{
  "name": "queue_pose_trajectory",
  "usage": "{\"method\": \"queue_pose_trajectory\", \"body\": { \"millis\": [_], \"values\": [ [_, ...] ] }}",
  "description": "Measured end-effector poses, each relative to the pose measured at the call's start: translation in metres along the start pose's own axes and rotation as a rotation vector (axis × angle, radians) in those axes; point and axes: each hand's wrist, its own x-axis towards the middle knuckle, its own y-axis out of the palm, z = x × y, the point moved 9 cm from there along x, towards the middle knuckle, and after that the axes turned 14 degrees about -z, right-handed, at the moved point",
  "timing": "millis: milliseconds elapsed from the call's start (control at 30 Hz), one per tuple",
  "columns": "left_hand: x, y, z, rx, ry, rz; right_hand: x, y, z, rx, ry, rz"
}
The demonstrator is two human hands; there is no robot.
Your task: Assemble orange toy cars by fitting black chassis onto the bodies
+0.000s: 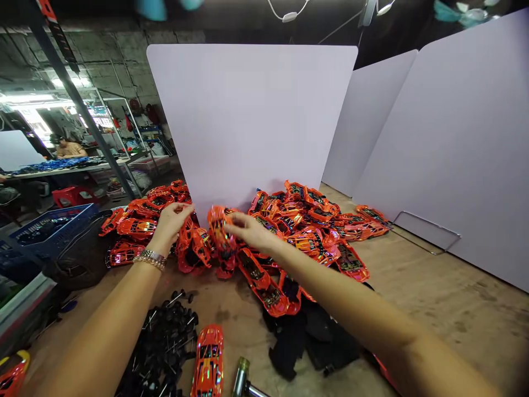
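Observation:
My right hand [250,230] grips an orange-red toy car body [220,223], tilted upright and smeared by motion, in front of the white panel. To its left, my left hand [171,219] hangs over the left part of the heap with thumb and fingers drawn together; whether anything is between them is hidden. Beneath and around both hands lie shiny orange car bodies [308,242], several showing their dark insides. Closer to me, another toy car [208,361] rests upright on the table beside a pile of black wheels on metal axles [165,336].
A hammer [241,377] lies at the front edge, with black flat parts [309,336] to its right. White panels [256,121] stand behind and right, one with a wire foot [427,234]. A blue crate [53,223] is at left; a person [70,148] sits farther back.

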Motion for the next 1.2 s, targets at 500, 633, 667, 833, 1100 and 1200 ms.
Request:
{"method": "queue_pose_trajectory", "body": {
  "millis": [500, 633, 667, 833, 1100, 1200],
  "values": [
    [-0.026, 0.08, -0.006, 0.065, 0.234, 0.427, -0.031, 0.071, 0.048, -0.369, -0.364, 0.177],
    [-0.042, 0.076, -0.025, 0.087, 0.269, 0.457, -0.089, 0.186, 0.024, -0.682, -0.369, 0.478],
    [-0.048, 0.07, -0.031, 0.101, 0.287, 0.454, -0.09, 0.201, 0.017, -0.721, -0.333, 0.489],
    [-0.081, -0.004, -0.03, 0.257, 0.332, 0.305, -0.102, 0.221, 0.002, -0.746, -0.298, 0.547],
    [-0.196, -0.135, 0.088, 0.632, 0.107, 0.221, -0.15, 0.201, 0.02, -0.686, -0.301, 0.52],
    [-0.236, -0.145, 0.096, 0.672, 0.189, 0.311, -0.165, 0.189, 0.034, -0.601, -0.365, 0.542]
  ]
}}
